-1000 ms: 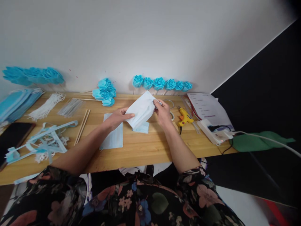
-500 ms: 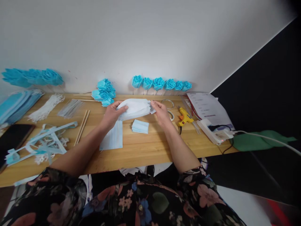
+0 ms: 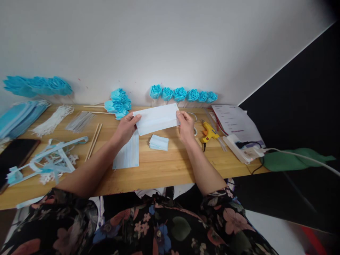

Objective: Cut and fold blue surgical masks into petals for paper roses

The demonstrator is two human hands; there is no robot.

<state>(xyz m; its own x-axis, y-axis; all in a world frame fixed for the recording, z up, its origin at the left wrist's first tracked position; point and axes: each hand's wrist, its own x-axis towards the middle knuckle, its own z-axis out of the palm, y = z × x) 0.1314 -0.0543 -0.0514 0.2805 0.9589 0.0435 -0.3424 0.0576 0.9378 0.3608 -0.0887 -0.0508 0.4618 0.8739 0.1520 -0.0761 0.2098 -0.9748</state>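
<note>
A white rectangular mask sheet (image 3: 157, 118) is stretched flat above the wooden table (image 3: 164, 166). My left hand (image 3: 125, 128) pinches its left end and my right hand (image 3: 186, 126) pinches its right end. Below it on the table lie a small folded pale-blue stack (image 3: 158, 142) and a flat pale-blue mask sheet (image 3: 128, 154).
Blue fabric roses (image 3: 183, 94) line the wall, with another cluster (image 3: 118, 103) to the left. A yellow glue gun (image 3: 208, 132), papers (image 3: 233, 120) and a power strip (image 3: 243, 150) sit right. Wooden sticks (image 3: 92, 141), cut strips (image 3: 47, 159), ear loops (image 3: 51, 120), blue masks (image 3: 18, 117) and a dark phone (image 3: 13, 154) lie left.
The sheet was held tilted and bunched, then curved between my hands. Now it is pulled out flat and level, with my left hand moved up to its left end.
</note>
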